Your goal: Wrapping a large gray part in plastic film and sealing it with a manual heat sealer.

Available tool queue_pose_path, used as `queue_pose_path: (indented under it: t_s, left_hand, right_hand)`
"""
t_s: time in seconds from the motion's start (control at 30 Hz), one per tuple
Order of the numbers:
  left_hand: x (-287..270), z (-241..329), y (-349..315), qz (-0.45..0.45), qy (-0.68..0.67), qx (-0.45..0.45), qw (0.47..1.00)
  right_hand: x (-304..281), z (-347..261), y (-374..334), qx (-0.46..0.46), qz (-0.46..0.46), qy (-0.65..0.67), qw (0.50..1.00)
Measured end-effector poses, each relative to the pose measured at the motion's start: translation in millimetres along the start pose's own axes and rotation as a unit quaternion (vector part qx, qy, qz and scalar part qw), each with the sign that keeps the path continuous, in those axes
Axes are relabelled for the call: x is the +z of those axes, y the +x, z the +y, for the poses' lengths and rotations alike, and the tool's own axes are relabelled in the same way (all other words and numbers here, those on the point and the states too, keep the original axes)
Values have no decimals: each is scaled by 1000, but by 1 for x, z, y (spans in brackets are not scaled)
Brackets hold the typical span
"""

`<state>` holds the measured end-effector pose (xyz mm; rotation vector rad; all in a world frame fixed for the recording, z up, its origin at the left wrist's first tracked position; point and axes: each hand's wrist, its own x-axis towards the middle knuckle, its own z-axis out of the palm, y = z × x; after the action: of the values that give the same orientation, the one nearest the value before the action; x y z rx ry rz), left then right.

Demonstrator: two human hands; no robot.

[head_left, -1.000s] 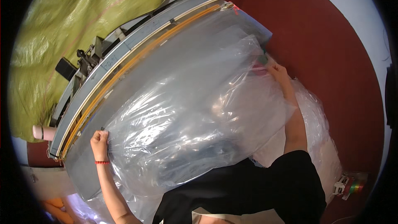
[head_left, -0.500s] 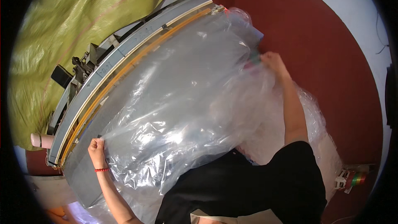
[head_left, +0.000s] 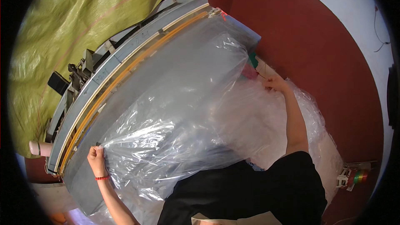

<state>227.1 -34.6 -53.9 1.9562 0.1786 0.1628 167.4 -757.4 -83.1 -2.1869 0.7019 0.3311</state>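
Note:
A large sheet of clear plastic film (head_left: 179,112) lies in wrinkles over a grey work surface (head_left: 79,183) and hangs toward my body. At the lower left, my left hand (head_left: 96,160) is closed in a pinch on the film, pulling creases to its fingertips. My right hand (head_left: 277,84) is at the right, over the film's far side, with thumb and fingers drawn together; what they hold is too small to make out. Just left of it, a pink patch (head_left: 250,72) and a green patch (head_left: 253,60) show by the film's edge.
A long metal bar (head_left: 112,64) with an orange strip (head_left: 125,71) borders the surface on the left. Behind it are a phone-like black device (head_left: 58,82), a pink bottle (head_left: 39,148) and a yellow-green tarp (head_left: 71,21). Colourful rolls (head_left: 359,176) sit at right on the red floor (head_left: 325,79).
My right hand has come down and nearer, and the far right part of the film has settled flatter, baring the surface's corner. My left hand has shifted slightly nearer, still pinching the film.

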Motion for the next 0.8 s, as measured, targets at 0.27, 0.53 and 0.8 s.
queue_pose_path:
  t_s: [0.27, 0.53, 0.8]
  left_hand:
    - [0, -8, 3, 9, 14, -12, 1000]
    - [4, -6, 1, 27, 16, -19, 999]
    - [3, -8, 2, 66, 0, -19, 998]
  right_hand:
    - [22, -143, 56, -257, 367, -55, 892]
    - [48, -157, 122, -264, 465, -59, 843]
    - [29, -132, 91, -384, 279, 41, 879]
